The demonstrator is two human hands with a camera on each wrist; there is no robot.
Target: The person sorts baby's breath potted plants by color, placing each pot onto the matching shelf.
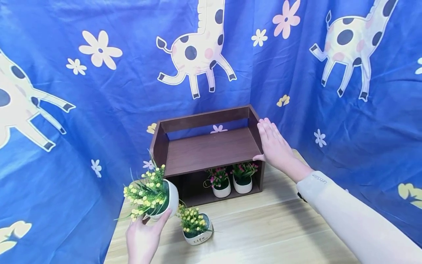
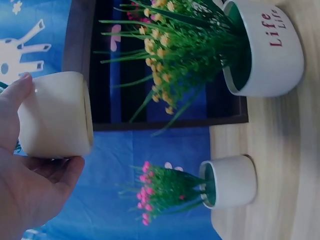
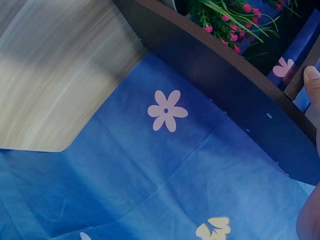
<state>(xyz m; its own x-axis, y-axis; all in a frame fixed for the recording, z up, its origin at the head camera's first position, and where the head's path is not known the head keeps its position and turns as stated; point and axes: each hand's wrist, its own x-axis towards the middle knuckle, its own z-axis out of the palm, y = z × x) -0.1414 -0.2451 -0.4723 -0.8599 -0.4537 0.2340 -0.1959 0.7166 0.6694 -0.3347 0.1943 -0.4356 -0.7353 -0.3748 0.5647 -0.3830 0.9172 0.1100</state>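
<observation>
- Shelf may shift if our right hand, straight-fingered against its right side, pushes unevenly.
- Our left hand grips the tilted yellow-flowered pot before the shelf's left end; a loose pinch on its smooth surface could drop it.
- Swinging low, we might knock the second yellow-flowered pot in front of the shelf, or the pink-flowered pot left of it.

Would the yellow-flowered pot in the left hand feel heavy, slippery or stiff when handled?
The left hand alone holds the white pot aloft, so it is probably light for its size. Its smooth surface suggests it could be a little slippery. The pot looks stiff, while the thin green foliage would likely bend when touched.
</observation>
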